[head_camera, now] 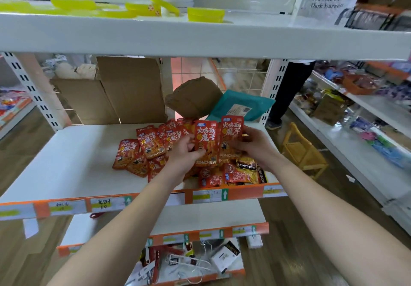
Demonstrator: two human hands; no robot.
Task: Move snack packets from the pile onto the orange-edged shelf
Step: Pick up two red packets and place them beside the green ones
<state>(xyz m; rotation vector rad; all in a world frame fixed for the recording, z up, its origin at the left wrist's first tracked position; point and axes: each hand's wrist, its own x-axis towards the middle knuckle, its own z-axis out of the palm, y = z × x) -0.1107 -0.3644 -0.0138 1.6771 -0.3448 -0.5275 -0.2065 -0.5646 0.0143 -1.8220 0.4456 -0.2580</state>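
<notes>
Both hands hold red snack packets upright above the orange-edged shelf (138, 199): the left hand (185, 152) pinches one packet (205, 143), the right hand (255, 145) grips another (231, 134). Square their edges together, then lay them flat on the bare shelf beside the pile (142, 150).

Both forearms bare, no sleeves, watch or rings visible

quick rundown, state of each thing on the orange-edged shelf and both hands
left hand: closed on an upright red packet
right hand: closed on a second upright packet
packet pile: loose, lying flat and overlapping
orange-edged shelf: left part bare
teal pouch: sealed, leaning at the back
cardboard boxes: flaps open
</notes>
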